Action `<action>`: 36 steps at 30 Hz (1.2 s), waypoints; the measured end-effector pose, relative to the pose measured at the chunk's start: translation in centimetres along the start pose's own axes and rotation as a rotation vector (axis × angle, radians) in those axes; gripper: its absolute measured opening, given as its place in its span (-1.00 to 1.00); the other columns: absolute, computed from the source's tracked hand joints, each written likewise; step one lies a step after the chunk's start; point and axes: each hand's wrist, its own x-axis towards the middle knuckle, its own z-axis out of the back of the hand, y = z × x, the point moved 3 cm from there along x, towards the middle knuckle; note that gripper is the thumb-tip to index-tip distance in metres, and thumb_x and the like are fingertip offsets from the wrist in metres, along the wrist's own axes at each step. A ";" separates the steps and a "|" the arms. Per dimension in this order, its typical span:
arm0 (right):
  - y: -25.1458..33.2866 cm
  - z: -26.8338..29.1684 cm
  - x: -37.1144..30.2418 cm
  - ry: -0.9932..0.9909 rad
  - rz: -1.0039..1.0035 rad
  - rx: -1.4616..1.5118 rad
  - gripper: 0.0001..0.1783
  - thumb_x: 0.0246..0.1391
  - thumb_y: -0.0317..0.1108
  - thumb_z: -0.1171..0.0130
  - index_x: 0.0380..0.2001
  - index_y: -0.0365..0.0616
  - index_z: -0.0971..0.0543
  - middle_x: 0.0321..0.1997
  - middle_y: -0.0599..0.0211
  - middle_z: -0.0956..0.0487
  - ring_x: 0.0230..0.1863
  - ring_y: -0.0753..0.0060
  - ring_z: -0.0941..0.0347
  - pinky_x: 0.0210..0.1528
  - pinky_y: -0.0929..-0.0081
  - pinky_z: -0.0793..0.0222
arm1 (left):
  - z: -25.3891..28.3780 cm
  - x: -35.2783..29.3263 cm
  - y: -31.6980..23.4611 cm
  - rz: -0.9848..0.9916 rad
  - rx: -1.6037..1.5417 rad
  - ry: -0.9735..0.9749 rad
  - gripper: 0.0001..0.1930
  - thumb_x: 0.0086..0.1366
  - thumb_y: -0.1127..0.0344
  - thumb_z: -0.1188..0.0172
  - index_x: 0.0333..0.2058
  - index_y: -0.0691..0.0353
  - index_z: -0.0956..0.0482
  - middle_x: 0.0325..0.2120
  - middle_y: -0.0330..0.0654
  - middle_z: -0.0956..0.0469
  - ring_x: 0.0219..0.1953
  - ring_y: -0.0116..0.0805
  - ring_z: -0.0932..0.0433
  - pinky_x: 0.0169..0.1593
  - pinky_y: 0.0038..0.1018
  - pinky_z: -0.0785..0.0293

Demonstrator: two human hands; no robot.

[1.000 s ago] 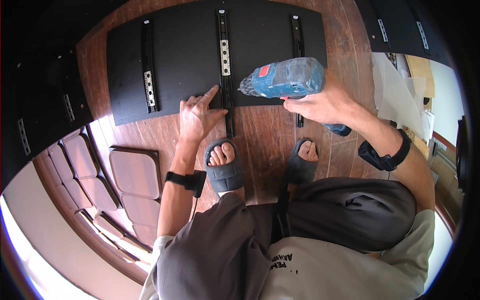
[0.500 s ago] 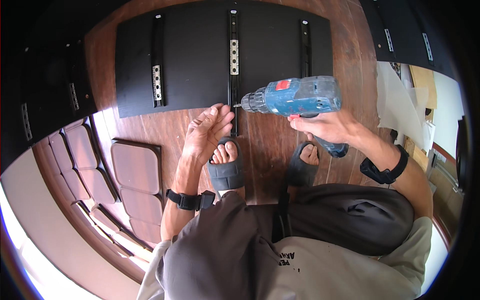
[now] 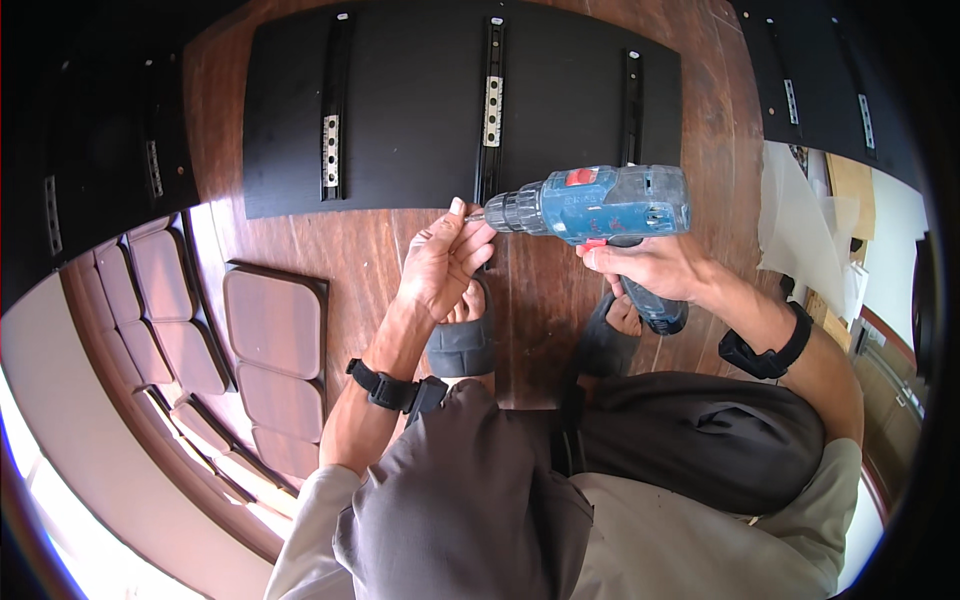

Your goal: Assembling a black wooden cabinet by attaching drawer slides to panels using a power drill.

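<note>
A blue and black cordless drill [image 3: 610,205] is held level in my right hand [image 3: 645,265], its fingers wrapped around the grip near the red trigger. The drill's chuck and bit point left. At the tip of the bit [image 3: 474,217], my left hand [image 3: 443,262] pinches with thumb and fingers; what lies between them is too small to make out. Just beyond my hands is a black panel [image 3: 410,120] on the floor. A metal drawer slide [image 3: 493,110] runs along its middle, partly hidden by my left fingers and the chuck.
Two more drawer slides lie on the panel, one left [image 3: 332,150] and one right [image 3: 633,100]. Other dark panels with slides stand at far left [image 3: 100,170] and far right [image 3: 820,90]. Brown panelled doors [image 3: 275,325] lie at left. Translucent sheeting [image 3: 800,220] is at right.
My left fingertips have come to the drill bit's tip and closed there. The drill has moved slightly right and down in view. The panel appears shifted right as the view moved.
</note>
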 end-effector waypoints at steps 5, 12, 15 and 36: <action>0.3 -0.1 0.1 -0.034 0.146 -0.177 -0.82 0.21 -0.32 -0.38 -0.20 -0.19 -0.68 -0.40 0.37 -0.69 -0.42 0.50 -0.64 -0.33 0.42 -0.54 | 0.3 0.3 0.2 0.010 0.027 -0.016 -0.70 0.54 0.14 -0.24 -0.02 0.29 -0.65 -0.20 -0.11 -0.78 -0.24 -0.34 -0.79 -0.18 -0.48 -0.80; 1.5 -0.3 -1.2 -0.172 0.595 -0.986 -0.69 0.06 -0.12 -0.44 -0.18 -0.03 -0.70 -0.30 0.29 -0.73 -0.22 0.14 -0.63 0.09 0.26 -0.45 | 0.6 1.0 0.9 0.008 0.019 0.057 -0.68 0.56 0.15 -0.22 -0.02 0.34 -0.67 -0.21 -0.12 -0.77 -0.25 -0.36 -0.79 -0.17 -0.45 -0.79; 1.5 -0.6 -1.5 -0.192 0.542 -0.939 -0.68 0.09 -0.16 -0.47 -0.13 -0.02 -0.72 -0.27 0.28 -0.74 -0.22 0.21 -0.66 -0.02 0.26 -0.50 | 0.4 1.3 1.4 -0.021 0.013 0.036 -0.68 0.57 0.17 -0.21 0.01 0.35 -0.65 -0.16 -0.11 -0.76 -0.21 -0.34 -0.79 -0.15 -0.44 -0.80; 1.5 -0.2 2.0 -0.277 0.403 -0.798 -0.78 0.22 -0.22 -0.28 -0.14 -0.04 -0.70 -0.26 0.23 -0.77 -0.24 0.06 -0.73 -0.11 0.20 -0.69 | -1.4 2.1 -1.8 -1.115 1.776 -0.217 -0.53 -0.02 0.33 -0.58 -0.06 0.09 -0.75 -0.23 -0.25 -0.68 -0.15 -0.15 -0.63 -0.02 -0.27 -0.63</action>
